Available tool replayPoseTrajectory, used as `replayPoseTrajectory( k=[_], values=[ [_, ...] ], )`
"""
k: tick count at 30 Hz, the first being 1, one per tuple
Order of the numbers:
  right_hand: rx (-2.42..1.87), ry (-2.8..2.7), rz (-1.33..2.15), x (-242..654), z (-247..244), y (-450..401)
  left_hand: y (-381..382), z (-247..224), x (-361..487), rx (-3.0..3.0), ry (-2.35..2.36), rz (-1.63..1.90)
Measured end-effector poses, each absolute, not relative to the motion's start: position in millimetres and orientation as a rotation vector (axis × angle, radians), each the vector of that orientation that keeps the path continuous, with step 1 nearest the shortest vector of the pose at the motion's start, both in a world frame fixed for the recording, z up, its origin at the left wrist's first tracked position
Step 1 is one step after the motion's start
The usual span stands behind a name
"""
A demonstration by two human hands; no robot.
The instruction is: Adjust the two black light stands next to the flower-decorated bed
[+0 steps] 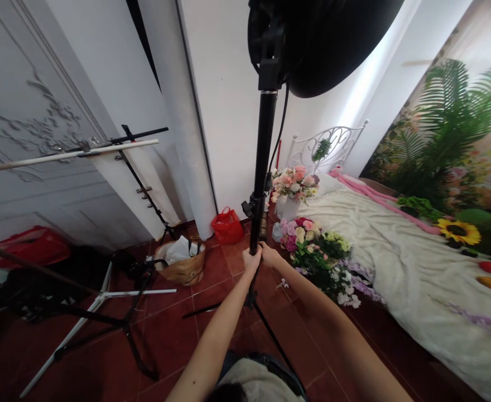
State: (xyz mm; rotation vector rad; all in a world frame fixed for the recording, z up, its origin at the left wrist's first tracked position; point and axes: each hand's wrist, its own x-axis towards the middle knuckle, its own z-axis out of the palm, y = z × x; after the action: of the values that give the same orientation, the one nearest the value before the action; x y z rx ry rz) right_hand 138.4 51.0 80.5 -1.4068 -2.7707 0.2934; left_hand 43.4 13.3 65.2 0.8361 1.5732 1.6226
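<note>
A black light stand rises upright in front of me, with a large dark lamp shade at its top and a cable hanging beside the pole. My left hand is wrapped round the pole below its clamp knob. Close against it, my right hand also grips the pole from the right side. The fingers of both hands are partly hidden. Below them, the stand's legs spread over the red tiled floor.
Artificial flowers stand close on the right, beside a bed with a cream cover. Left are a wicker basket, a red bag and other stands with splayed legs. A white wall lies ahead.
</note>
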Motion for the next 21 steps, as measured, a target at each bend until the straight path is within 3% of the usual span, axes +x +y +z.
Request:
replayPoseTrajectory(
  k=[10,21],
  values=[
    [-1.469,-2.58,0.029,132,60,29,12,67,42,0.848,1.552,1.63],
    [-1.413,-2.904,0.51,138,113,55,13,64,40,0.87,1.595,1.579]
  ],
)
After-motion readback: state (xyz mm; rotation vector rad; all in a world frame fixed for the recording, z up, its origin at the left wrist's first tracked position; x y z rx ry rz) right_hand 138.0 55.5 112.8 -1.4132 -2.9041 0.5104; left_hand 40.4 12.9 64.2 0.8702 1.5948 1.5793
